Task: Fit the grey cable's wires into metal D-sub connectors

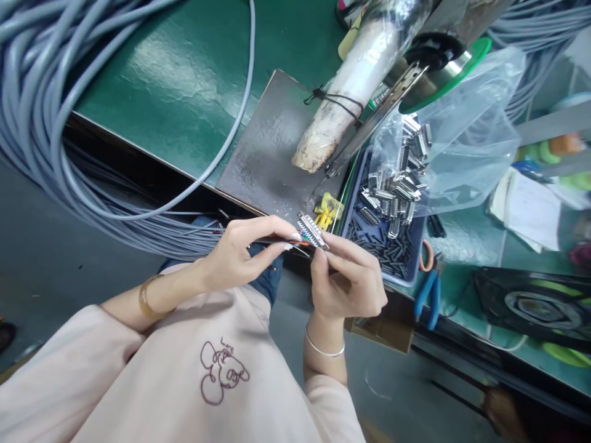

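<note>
In front of my body, my right hand (348,277) pinches one end of a metal multi-pin connector (313,230) between thumb and fingertips. My left hand (249,249) is closed on the stripped end of a cable, whose thin coloured wires (305,236) reach the connector's pin side. Whether any wire is joined to a pin is too small to tell. Just beyond the connector, a small yellow piece (327,212) lies at the edge of a dark metal plate (268,141). A thin soldering tip (318,187) points down over that plate.
A white wrapped pipe (341,98) hangs over the plate beside a solder spool (443,74). A blue tray (415,264) holds several connectors and black sleeves. Blue-handled pliers (429,295) and a black fan (540,307) lie right. Coiled grey cables (50,123) fill the left.
</note>
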Action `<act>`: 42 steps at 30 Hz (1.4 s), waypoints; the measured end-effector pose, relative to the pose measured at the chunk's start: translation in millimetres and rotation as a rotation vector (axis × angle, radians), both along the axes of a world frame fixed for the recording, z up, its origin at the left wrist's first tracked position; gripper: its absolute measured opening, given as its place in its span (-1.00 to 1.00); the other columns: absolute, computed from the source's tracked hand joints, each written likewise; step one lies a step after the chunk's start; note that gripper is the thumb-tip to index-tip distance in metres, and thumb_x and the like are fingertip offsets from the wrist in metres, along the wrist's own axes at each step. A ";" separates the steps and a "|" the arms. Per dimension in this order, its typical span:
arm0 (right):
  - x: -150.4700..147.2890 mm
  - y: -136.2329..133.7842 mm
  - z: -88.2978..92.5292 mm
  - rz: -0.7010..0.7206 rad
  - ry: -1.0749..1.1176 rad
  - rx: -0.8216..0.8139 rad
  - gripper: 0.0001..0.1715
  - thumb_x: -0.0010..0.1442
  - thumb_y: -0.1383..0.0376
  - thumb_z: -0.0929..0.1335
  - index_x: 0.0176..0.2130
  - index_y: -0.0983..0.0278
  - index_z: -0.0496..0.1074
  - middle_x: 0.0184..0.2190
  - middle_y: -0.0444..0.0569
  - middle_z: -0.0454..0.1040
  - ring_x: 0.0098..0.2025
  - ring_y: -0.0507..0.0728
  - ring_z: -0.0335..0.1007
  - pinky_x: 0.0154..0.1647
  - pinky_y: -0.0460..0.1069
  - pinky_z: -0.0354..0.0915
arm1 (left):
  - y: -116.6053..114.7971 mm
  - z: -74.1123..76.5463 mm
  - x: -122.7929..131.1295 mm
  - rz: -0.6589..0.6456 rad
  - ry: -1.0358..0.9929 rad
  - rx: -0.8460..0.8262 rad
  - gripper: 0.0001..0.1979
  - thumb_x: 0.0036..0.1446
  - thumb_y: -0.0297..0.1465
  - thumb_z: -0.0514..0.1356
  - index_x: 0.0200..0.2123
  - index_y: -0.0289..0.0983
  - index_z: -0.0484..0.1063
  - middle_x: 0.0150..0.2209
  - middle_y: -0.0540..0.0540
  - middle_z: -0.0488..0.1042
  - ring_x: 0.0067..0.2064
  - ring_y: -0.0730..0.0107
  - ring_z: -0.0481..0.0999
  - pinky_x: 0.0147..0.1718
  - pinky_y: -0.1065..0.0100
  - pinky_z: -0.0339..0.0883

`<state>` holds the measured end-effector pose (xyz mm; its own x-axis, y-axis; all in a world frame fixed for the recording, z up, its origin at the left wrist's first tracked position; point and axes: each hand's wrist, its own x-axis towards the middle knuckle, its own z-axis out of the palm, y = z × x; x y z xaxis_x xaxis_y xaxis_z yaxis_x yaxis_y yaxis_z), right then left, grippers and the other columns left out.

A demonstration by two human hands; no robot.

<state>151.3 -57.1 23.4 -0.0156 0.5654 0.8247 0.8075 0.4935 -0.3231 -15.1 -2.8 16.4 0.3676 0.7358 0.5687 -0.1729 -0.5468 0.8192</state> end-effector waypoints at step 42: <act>-9.7 20.7 -8.6 -0.023 0.160 -0.108 -0.78 0.14 0.60 0.44 -0.26 0.40 0.38 -0.25 -0.02 0.56 -0.14 -0.06 0.52 -0.05 -0.14 0.43 | 16.0 0.0 18.1 0.041 -0.106 -0.367 -0.91 0.11 -0.58 0.31 -0.38 -0.43 0.43 -0.38 -0.08 0.53 -0.35 0.60 0.57 -0.29 0.63 0.48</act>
